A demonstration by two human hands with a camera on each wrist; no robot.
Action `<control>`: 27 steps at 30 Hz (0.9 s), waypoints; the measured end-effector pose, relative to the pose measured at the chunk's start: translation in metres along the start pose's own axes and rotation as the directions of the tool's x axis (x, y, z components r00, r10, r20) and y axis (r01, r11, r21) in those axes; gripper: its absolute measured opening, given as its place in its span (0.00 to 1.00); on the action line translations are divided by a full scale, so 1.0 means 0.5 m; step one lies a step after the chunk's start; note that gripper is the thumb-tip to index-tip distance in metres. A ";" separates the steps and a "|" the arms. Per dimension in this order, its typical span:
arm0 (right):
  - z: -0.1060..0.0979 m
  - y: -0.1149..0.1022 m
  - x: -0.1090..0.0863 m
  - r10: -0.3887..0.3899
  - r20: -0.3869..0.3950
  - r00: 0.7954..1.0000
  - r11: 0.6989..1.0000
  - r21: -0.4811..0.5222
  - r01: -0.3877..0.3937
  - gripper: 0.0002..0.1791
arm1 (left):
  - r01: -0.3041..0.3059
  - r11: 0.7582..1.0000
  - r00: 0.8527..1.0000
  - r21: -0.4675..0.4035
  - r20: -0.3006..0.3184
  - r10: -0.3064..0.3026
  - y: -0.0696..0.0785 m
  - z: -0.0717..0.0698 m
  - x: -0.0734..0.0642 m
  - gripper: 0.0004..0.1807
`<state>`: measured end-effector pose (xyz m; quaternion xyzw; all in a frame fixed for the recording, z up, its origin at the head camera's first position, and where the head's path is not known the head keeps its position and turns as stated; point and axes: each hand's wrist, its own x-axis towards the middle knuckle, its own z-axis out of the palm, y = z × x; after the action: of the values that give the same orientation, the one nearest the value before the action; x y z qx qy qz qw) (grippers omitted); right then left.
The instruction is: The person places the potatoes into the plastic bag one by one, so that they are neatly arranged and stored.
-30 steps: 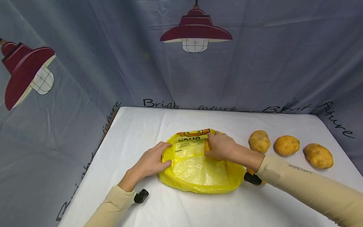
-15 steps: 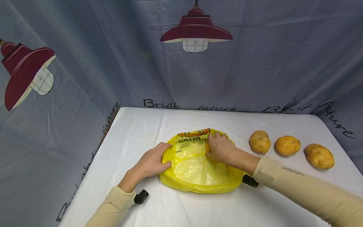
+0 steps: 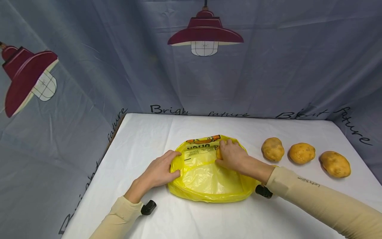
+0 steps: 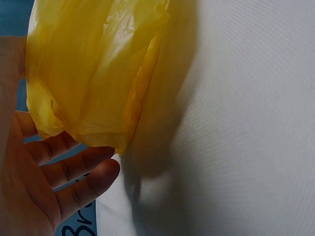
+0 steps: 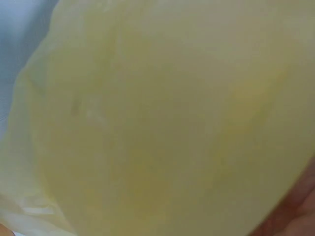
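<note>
A yellow plastic bag lies with its mouth facing up on the white table, dark print and an orange picture along its far side. My left hand holds its left rim, thumb and index finger over the edge. In the left wrist view, the other fingers lie against the bag's outside. Inside the bag's right part, my right hand grips a potato, of which only a sliver shows. Yellow plastic fills most of the right wrist view and hides the grip.
To the right lie three potatoes in a row: one nearest the bag, a middle potato and a larger potato. Something yellow peeks out behind my right sleeve. Grey printed curtains stand behind the table.
My right forearm has shifted slightly left, and my right hand's fingers have spread a little over the potato. My left hand and the bag have barely moved.
</note>
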<state>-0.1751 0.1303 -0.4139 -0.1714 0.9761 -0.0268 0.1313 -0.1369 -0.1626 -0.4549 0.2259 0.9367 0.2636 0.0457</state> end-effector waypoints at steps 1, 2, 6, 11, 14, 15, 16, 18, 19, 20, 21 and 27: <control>0.001 0.000 -0.001 -0.003 0.000 1.000 1.000 0.003 0.003 0.36 | 0.000 1.000 1.000 0.000 0.001 0.000 0.000 0.000 0.000 0.33; 0.001 0.001 -0.002 -0.005 -0.001 1.000 1.000 0.004 0.005 0.36 | 0.000 1.000 1.000 0.000 0.002 0.000 0.000 0.000 0.000 0.33; -0.002 -0.001 -0.008 -0.013 -0.002 1.000 1.000 0.007 0.013 0.36 | 0.000 1.000 1.000 0.003 0.003 0.000 0.000 0.000 0.000 0.33; -0.015 -0.008 -0.018 -0.009 0.002 1.000 1.000 -0.010 0.009 0.39 | -0.003 1.000 1.000 0.005 0.003 0.003 0.000 0.000 0.000 0.33; -0.030 -0.014 -0.027 0.003 0.016 1.000 1.000 -0.015 -0.003 0.40 | -0.001 1.000 1.000 0.003 0.004 0.001 0.000 -0.001 0.000 0.33; -0.036 -0.016 -0.031 0.008 0.019 1.000 1.000 -0.016 -0.007 0.40 | 0.000 1.000 1.000 0.002 0.004 0.000 0.001 -0.001 0.000 0.33; -0.042 -0.018 -0.034 0.010 0.022 1.000 1.000 -0.018 -0.009 0.40 | 0.001 1.000 1.000 0.002 0.004 -0.001 0.001 -0.001 -0.001 0.33; -0.053 -0.021 -0.040 0.014 0.030 0.999 1.000 -0.023 -0.013 0.41 | 0.001 1.000 1.000 0.000 0.005 -0.001 0.001 -0.001 -0.001 0.33; -0.058 -0.021 -0.042 0.012 0.029 0.999 1.000 -0.022 -0.012 0.42 | 0.001 1.000 1.000 0.000 0.005 -0.001 0.002 -0.001 -0.001 0.33; -0.062 -0.021 -0.044 0.010 0.026 1.000 1.000 -0.020 -0.010 0.42 | 0.002 1.000 1.000 0.001 0.006 -0.002 0.002 -0.001 -0.001 0.33; -0.067 -0.021 -0.046 0.009 0.022 1.000 1.000 -0.018 -0.008 0.42 | 0.002 1.000 1.000 0.001 0.007 -0.002 0.003 -0.001 -0.001 0.33; -0.096 -0.018 -0.061 0.007 -0.013 1.000 1.000 0.003 -0.007 0.44 | 0.001 1.000 1.000 0.006 0.005 -0.001 0.005 -0.001 0.000 0.33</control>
<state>-0.1571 0.1328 -0.3593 -0.1674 0.9775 -0.0287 0.1252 -0.1359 -0.1609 -0.4529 0.2264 0.9374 0.2604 0.0473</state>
